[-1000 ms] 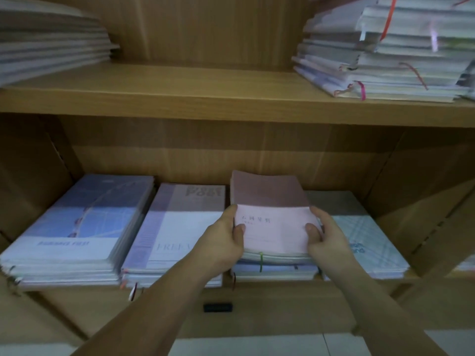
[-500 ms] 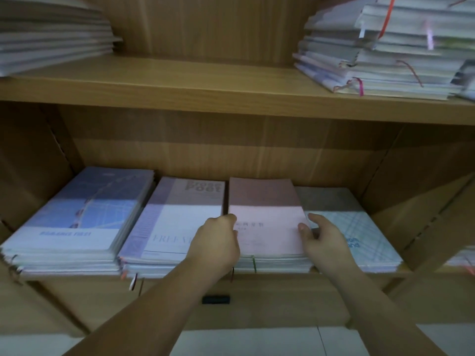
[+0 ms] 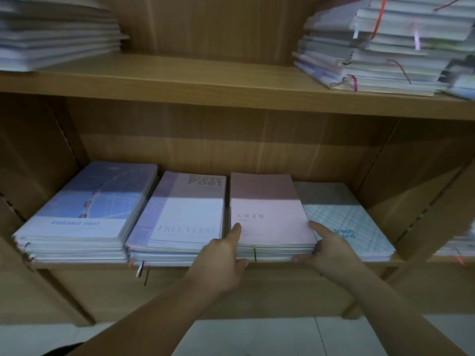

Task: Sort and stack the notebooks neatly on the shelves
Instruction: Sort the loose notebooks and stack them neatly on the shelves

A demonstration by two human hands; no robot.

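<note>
A stack of pink-covered notebooks (image 3: pixel 267 217) lies flat on the lower shelf (image 3: pixel 84 265), third from the left. My left hand (image 3: pixel 221 255) holds its front left corner, thumb on the top cover and fingers curled at the front edge. At the front right corner, my right hand (image 3: pixel 326 250) grips the stack the same way. Beside it lie a blue stack (image 3: pixel 87 206), a lilac stack (image 3: pixel 185 217) and a pale green plaid stack (image 3: pixel 344 222).
The upper shelf (image 3: pixel 195 83) carries a neat pile (image 3: pixel 51 34) at the left and a tall, uneven pile with ribbon bookmarks (image 3: pixel 380 47) at the right, with bare board between them. Wooden side panels close in the lower shelf. White floor tiles (image 3: pixel 257 335) lie below.
The pink notebooks came down from a tilted, lifted position to lie flat on their stack. Both hands slid back toward the front edge.
</note>
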